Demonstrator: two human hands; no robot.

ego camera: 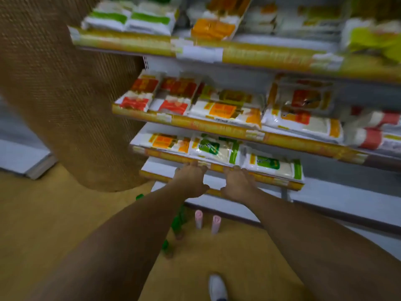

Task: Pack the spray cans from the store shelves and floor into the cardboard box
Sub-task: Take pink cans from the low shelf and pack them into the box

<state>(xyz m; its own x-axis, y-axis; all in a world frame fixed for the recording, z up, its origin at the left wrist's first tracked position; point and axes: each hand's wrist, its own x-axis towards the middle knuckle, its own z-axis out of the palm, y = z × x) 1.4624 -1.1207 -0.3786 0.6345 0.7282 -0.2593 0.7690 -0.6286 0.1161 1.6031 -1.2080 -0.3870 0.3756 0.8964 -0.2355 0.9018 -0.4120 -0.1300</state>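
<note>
Two pink-capped spray cans stand upright on the wooden floor in front of the shelving. Green spray cans stand to their left, one more nearer me and another partly hidden behind my left forearm. My left hand and my right hand are stretched out side by side above the cans, fingers spread and relaxed, close to the front edge of the lowest shelf. Neither hand holds anything. The frame is blurred. No cardboard box shows.
Tiered shelves hold white bagged goods with orange, red and green labels. A large brown woven column stands at the left. The white shelf base runs along the floor. My white shoe is at the bottom.
</note>
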